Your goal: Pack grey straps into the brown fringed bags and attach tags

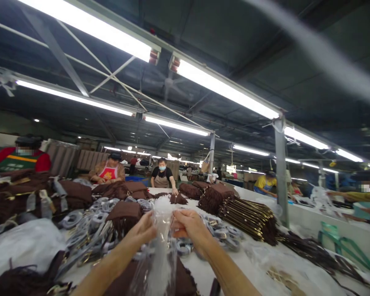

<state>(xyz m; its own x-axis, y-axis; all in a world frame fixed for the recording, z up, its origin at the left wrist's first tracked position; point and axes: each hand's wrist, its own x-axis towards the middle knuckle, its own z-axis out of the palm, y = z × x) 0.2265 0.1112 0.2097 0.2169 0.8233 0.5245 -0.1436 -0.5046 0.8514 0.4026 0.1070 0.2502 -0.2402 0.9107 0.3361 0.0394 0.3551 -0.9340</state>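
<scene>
Both my hands grip a clear plastic bag between them, raised over the worktable. My left hand pinches its left edge near the top, with the thumb toward me. My right hand closes on the right edge at about the same height. White, crumpled film shows at the top of the bag, and its lower part hangs toward me. Beneath it lies dark brown fabric. Beyond my left hand rests a stack of brown fabric pieces, with coiled grey straps around it.
A brown bundle with gold metal edges lies to the right, near a post. White plastic covers the left front. Several co-workers sit around the tables; one person in a mask reaches toward brown fabric opposite me.
</scene>
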